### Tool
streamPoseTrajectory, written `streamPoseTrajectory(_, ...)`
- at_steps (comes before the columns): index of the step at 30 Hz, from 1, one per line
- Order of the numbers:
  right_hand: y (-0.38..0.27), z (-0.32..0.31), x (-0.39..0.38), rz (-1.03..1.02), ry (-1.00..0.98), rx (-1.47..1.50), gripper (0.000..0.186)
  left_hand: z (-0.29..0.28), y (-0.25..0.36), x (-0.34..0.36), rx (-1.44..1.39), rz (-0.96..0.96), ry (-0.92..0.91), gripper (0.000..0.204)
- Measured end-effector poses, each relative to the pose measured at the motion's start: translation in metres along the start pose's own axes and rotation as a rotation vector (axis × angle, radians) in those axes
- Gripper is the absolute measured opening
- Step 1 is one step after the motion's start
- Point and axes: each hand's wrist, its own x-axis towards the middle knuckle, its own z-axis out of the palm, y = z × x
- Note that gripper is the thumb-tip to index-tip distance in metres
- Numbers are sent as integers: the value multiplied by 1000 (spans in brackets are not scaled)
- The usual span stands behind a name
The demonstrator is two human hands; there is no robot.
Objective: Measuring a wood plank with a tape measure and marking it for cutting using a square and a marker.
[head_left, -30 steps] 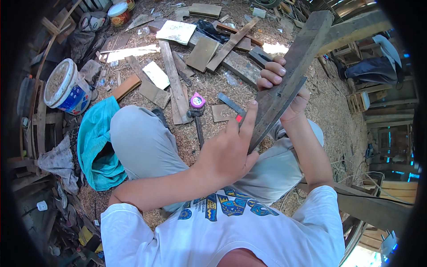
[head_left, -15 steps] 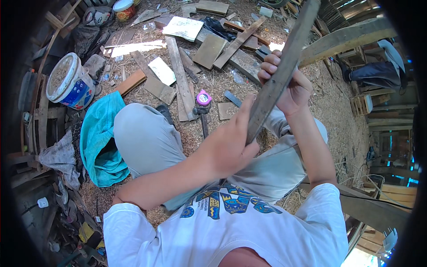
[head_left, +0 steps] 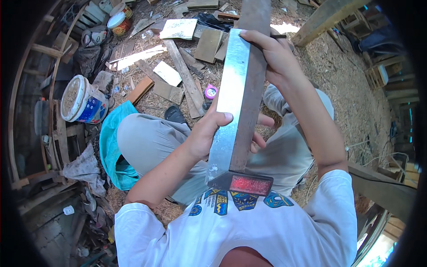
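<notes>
A long brown wooden board (head_left: 250,111) points away from my lap, its broad face up. Along its left side lies the shiny metal blade of a try square (head_left: 231,84). Its dark stock with a red inlay sits across the board's near end, by my shirt. My left hand (head_left: 207,132) clasps board and square together, thumb on the blade, fingertips showing past the board's right edge. My right hand (head_left: 278,58) grips the board's right side farther up, a finger at the blade's far end. A short dark piece beside that hand is too unclear to name.
A pink tape measure (head_left: 210,92) lies on the shaving-strewn ground beyond my knees, near a dark sandal (head_left: 175,115) and scattered wood offcuts (head_left: 209,46). To the left are a white bucket (head_left: 78,99) and a teal sack (head_left: 113,142). A timber post (head_left: 327,22) stands far right.
The board has turned from edge-on and slanted to face-up and nearly straight ahead. The try square now shows against it. My left hand has shifted its hold, thumb now on the blade.
</notes>
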Motion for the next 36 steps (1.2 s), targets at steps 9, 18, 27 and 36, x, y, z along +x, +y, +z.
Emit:
streamPoseTrajectory(9,4,-10,5,-125,4,-136,48,10,-1,8,-26,-29,45,94)
streamPoseTrajectory(18,2,-22,7,-5,-4,-36,46,20,1,14,125,130,144,91)
streamPoseTrajectory(27,7,-29,4,-30,14,-101,44,18,0,13,194,123,200,84)
streamPoseTrajectory(36,-6,-16,-4,-79,-8,-337,48,14,17,10,129,265,242,84)
